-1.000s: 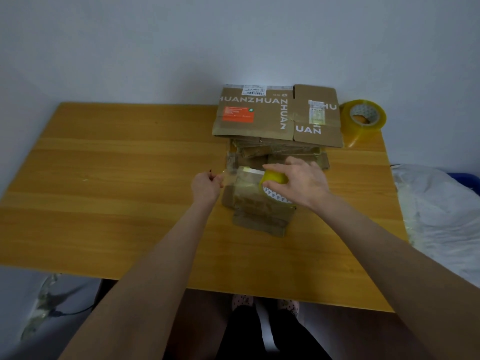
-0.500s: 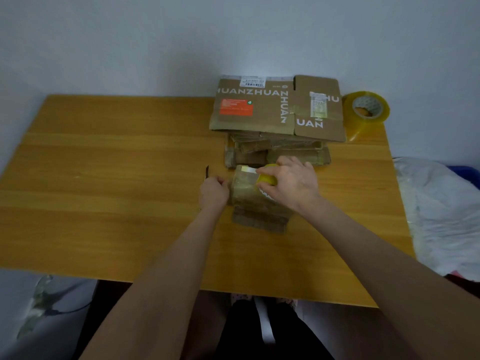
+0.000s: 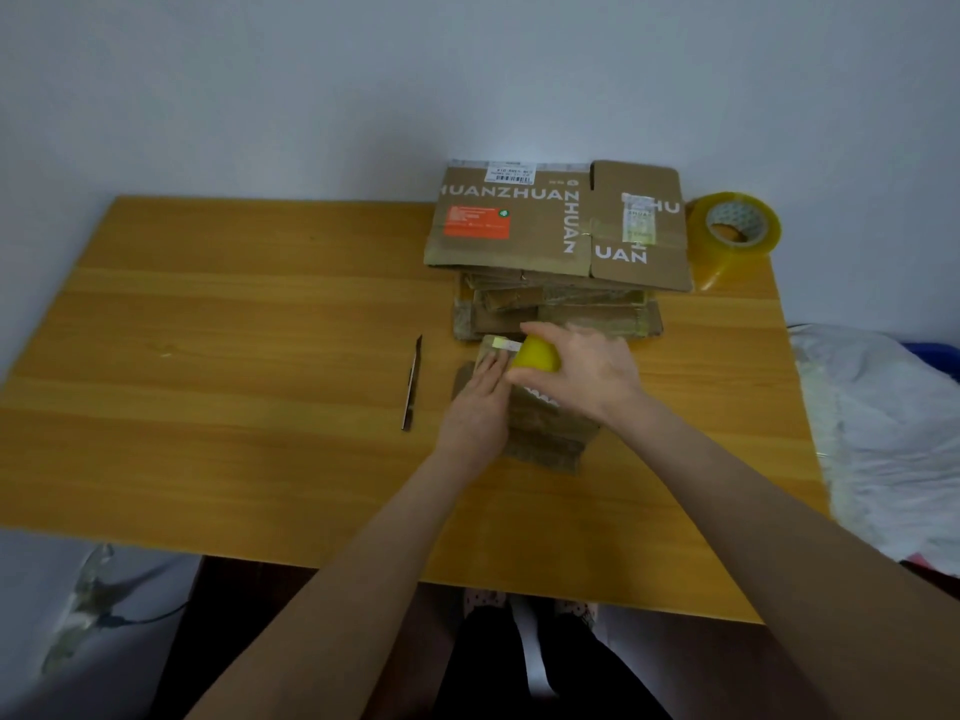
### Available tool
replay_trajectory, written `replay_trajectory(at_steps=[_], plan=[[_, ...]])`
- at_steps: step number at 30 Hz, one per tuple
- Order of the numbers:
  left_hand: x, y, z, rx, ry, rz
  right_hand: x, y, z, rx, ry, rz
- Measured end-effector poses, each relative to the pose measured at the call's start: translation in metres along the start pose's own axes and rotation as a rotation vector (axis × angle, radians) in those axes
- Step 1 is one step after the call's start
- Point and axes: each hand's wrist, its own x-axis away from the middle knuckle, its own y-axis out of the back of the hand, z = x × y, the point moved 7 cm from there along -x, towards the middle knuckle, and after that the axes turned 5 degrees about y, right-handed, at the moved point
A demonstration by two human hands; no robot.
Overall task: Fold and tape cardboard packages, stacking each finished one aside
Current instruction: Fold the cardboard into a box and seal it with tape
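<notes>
— Which step is this?

— Taping, I'd say. The folded package (image 3: 550, 428) lies flat on the worktop (image 3: 260, 356) in front of the person, just short of the cardboard stack (image 3: 561, 311) at the back.

— And the hands?

— The left hand (image 3: 475, 407) rests on the package's left side, fingers straight, pressing it down, fingertips by the strip of tape (image 3: 503, 345). The right hand (image 3: 592, 371) is curled round a small yellow tape roll (image 3: 540, 354), held over the package's far end.

— Which way does the package run?

— Its long axis goes away from the person, a little skewed: the far end leans left, toward the stack, and the near end leans right. The strip seems to cross it at the far end.

— What comes next?

— My guess is that the strip has to come free of the roll. The knife (image 3: 412, 384) lies just left of the left hand, not touching it. One hand would have to let go to fetch it while the other keeps the fold from springing open. Then the end gets smoothed down and the package goes aside.

— Anything else about?

— A flattened box printed HUANZHUAN (image 3: 519, 220) tops the stack. A larger tape roll (image 3: 737, 228) stands just right of it. A bed (image 3: 883, 407) with a pale sheet lies beyond the worktop's right edge.
</notes>
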Motion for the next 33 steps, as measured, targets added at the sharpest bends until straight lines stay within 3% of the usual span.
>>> replay_trajectory(at_steps=[4,7,10,13,20,33], plan=[[-0.001,-0.004,0.002,-0.146,0.033,0.065,0.011,0.002,-0.027,-0.484,-0.091,0.038],[0.0,-0.009,0.001,-0.245,0.05,0.083,0.012,0.003,-0.037,-0.621,-0.122,0.027],[0.0,-0.008,0.004,-0.293,0.054,0.097,0.01,0.006,-0.042,-0.576,-0.135,-0.016],[0.001,-0.006,0.005,-0.301,0.062,0.091,0.011,0.015,-0.047,-0.335,-0.136,-0.061],[0.002,0.002,-0.001,-0.317,0.098,0.111,0.023,0.03,-0.062,-0.039,-0.116,-0.099],[0.006,0.007,-0.017,-0.326,0.13,0.157,0.027,0.008,-0.1,-0.431,-0.217,0.118]])
